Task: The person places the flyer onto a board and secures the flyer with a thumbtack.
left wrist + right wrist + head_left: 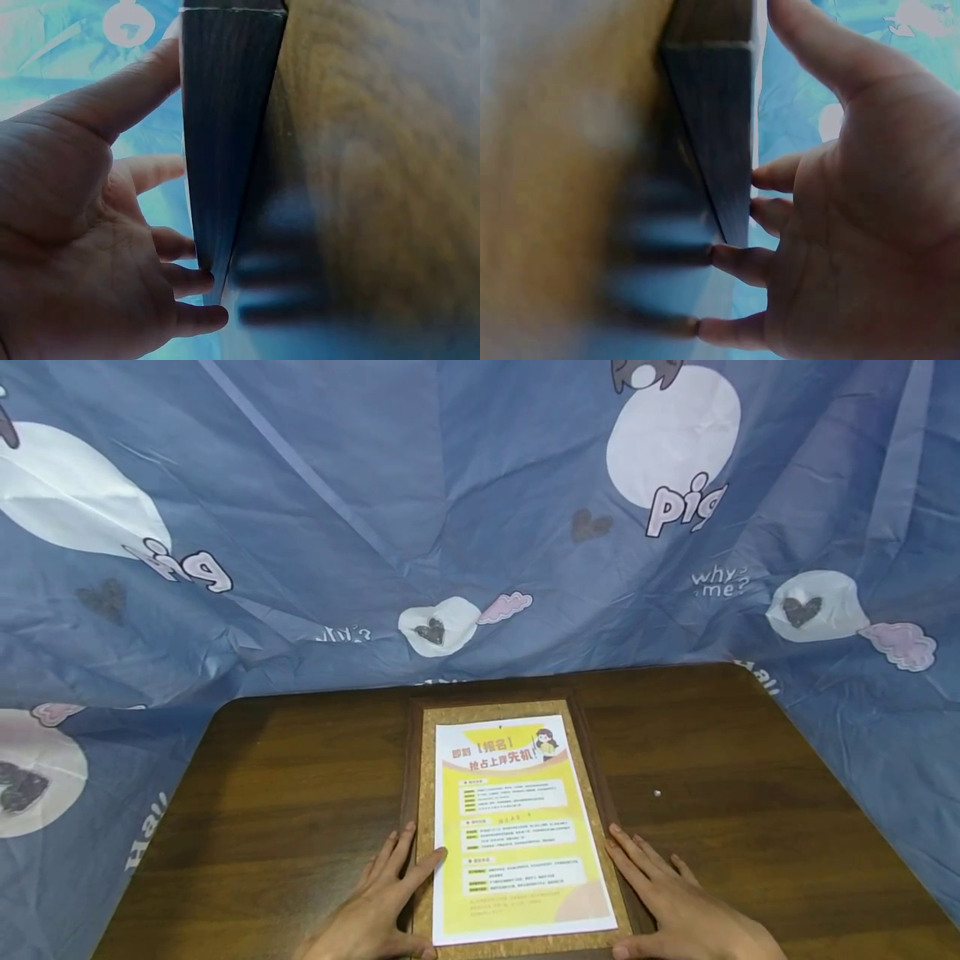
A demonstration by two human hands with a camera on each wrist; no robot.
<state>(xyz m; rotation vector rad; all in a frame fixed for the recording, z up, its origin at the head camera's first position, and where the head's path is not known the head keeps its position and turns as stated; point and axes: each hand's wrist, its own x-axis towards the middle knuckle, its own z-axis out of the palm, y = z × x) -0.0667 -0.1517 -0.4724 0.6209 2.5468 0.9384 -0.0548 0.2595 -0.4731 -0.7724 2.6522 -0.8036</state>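
Observation:
A cork board (428, 793) in a dark wooden frame (592, 760) lies flat on the table, with a yellow and white printed poster (517, 843) on it. My left hand (375, 893) rests at the frame's near left side, its thumb by the near corner and one finger reaching over to the poster's edge. Against the near right side lies my right hand (675, 897), fingers spread and fairly straight. Both wrist views show the frame's dark side face (221, 135), with the left fingers (199, 319) and right fingers (739, 330) alongside it.
The brown wooden table (300, 793) extends on both sides of the board. A tiny white object (657, 792) lies right of the frame. A small dark spot (500, 727) marks the poster's top edge. Behind hangs a blue patterned cloth (510, 485).

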